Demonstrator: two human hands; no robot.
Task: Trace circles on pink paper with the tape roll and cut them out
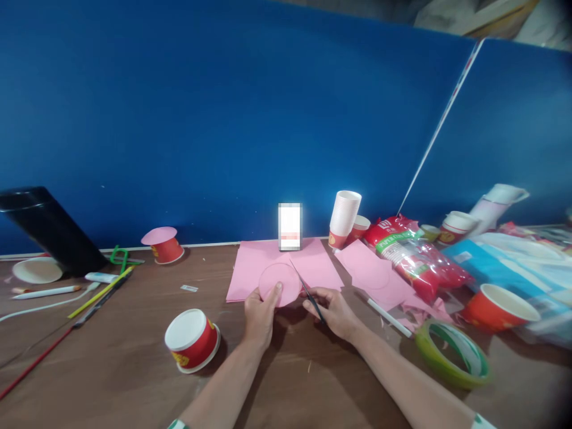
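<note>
A round pink paper disc (pixel 280 280) is pinched in my left hand (pixel 261 316), thumb on top. My right hand (pixel 333 310) grips a pair of dark scissors (pixel 314 302), whose blades run up along the disc's right edge. Behind the disc lies a stack of pink paper sheets (pixel 243 268). Left of my hands, a red paper cup (pixel 201 348) stands upside down, white base upward. Farther back, another red paper cup (pixel 167 251) carries a pink paper disc (pixel 159 235) on top.
At right are cut pink paper (pixel 370 274), a white pen (pixel 389 317), green tape (pixel 451 354), a red plastic package (pixel 411 256) and an orange paper cup (pixel 496 310). Stacked white cups (pixel 345 214) stand at the back. A black bottle (pixel 53 229) leans at far left.
</note>
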